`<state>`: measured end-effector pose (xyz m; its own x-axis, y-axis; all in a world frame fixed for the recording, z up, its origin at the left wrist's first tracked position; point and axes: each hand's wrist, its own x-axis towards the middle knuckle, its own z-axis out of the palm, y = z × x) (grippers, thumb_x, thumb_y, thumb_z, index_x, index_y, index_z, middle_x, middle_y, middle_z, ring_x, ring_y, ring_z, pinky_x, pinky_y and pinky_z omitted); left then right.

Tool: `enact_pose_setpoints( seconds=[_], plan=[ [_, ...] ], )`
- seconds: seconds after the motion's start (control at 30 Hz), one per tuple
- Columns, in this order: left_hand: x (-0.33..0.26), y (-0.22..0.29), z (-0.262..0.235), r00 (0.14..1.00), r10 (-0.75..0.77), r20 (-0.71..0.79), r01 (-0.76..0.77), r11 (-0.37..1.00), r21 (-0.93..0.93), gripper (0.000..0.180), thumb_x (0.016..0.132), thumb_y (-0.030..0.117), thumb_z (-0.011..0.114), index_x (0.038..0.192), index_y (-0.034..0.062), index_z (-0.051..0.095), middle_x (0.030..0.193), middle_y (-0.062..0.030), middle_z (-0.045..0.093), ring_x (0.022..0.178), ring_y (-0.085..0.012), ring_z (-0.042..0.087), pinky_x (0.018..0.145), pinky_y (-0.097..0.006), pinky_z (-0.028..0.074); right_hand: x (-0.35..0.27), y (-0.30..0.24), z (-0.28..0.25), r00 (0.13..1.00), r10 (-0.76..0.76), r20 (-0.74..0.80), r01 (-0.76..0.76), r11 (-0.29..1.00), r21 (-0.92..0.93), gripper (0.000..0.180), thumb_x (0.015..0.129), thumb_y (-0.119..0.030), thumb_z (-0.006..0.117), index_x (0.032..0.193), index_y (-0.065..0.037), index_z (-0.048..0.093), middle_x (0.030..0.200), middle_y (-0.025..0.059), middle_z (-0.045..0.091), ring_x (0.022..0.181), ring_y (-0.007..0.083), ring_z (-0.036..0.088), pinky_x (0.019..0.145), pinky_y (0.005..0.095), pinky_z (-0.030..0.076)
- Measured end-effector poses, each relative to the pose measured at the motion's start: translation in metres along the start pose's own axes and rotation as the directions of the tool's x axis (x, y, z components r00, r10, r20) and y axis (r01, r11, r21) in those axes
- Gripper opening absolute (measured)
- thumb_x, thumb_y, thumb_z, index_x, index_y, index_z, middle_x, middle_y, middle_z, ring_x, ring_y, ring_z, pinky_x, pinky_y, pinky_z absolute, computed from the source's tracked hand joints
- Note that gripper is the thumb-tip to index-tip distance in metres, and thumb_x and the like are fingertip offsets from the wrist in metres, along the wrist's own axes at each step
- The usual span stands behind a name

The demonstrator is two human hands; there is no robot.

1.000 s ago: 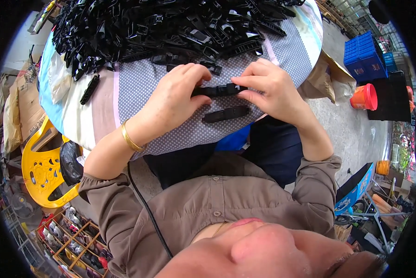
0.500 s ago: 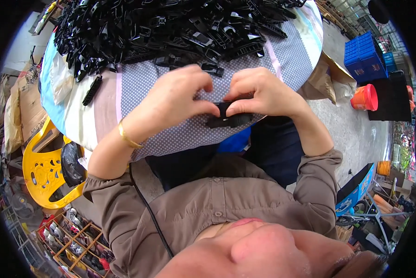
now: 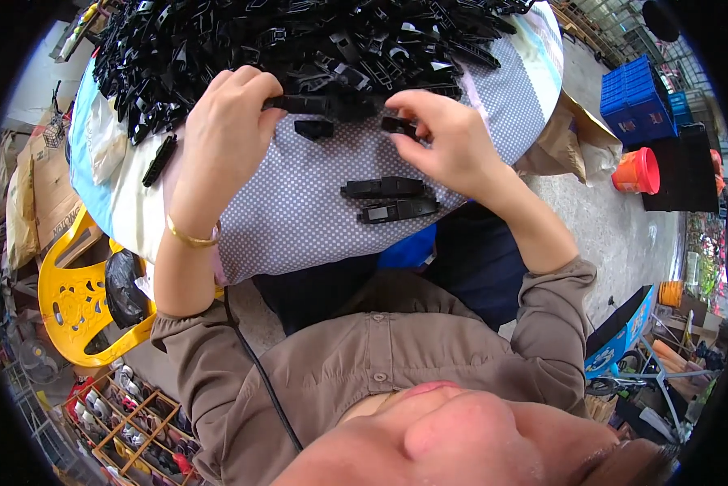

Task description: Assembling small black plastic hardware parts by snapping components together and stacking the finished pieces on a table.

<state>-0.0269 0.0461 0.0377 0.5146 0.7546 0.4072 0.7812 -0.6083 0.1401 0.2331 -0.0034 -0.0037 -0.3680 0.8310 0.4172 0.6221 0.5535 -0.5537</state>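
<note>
the left hand (image 3: 232,113) pinches a long black part (image 3: 299,104) between thumb and fingers, its far end blurred against the dark pile (image 3: 242,40). the right hand (image 3: 454,139) grips a small black piece (image 3: 398,125) at the fingertips. between them, nearer the left, a short black block (image 3: 313,130) lies on the dotted cloth (image 3: 291,194). two slim black bars (image 3: 396,211) rest side by side, closer to the person's body than either hand.
</note>
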Motion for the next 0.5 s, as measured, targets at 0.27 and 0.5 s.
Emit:
enact_pose_setpoints(
  seconds=[0.27,0.5],
  plan=[
    [-0.018,0.050,0.021,0.958,0.237,0.161,-0.161,0.910,-0.381,0.018,0.077,0.008,0.069,0.092,0.0011,0.062,0.085,-0.0103,0.060,0.084,-0.0295,0.058,0.077,-0.039,0.049,-0.014,0.008,-0.011,0.995,0.098,0.004,-0.081,0.792,0.606,0.036,0.083,0.004,0.068,0.118,0.001,0.062,0.107,0.0093,0.065,0.104,0.0190,0.062,0.092,0.0306,0.050],
    [-0.018,0.048,0.026,0.970,0.098,0.223,0.013,0.893,-0.450,0.016,0.077,0.011,0.071,0.089,0.0014,0.066,0.086,-0.0115,0.060,0.084,-0.0299,0.060,0.075,-0.038,0.050,-0.014,0.009,-0.008,0.999,-0.040,0.028,0.033,0.979,0.204,0.033,0.071,-0.002,0.077,0.103,-0.002,0.070,0.095,0.0076,0.069,0.093,0.0209,0.060,0.079,0.0306,0.049]
  ],
)
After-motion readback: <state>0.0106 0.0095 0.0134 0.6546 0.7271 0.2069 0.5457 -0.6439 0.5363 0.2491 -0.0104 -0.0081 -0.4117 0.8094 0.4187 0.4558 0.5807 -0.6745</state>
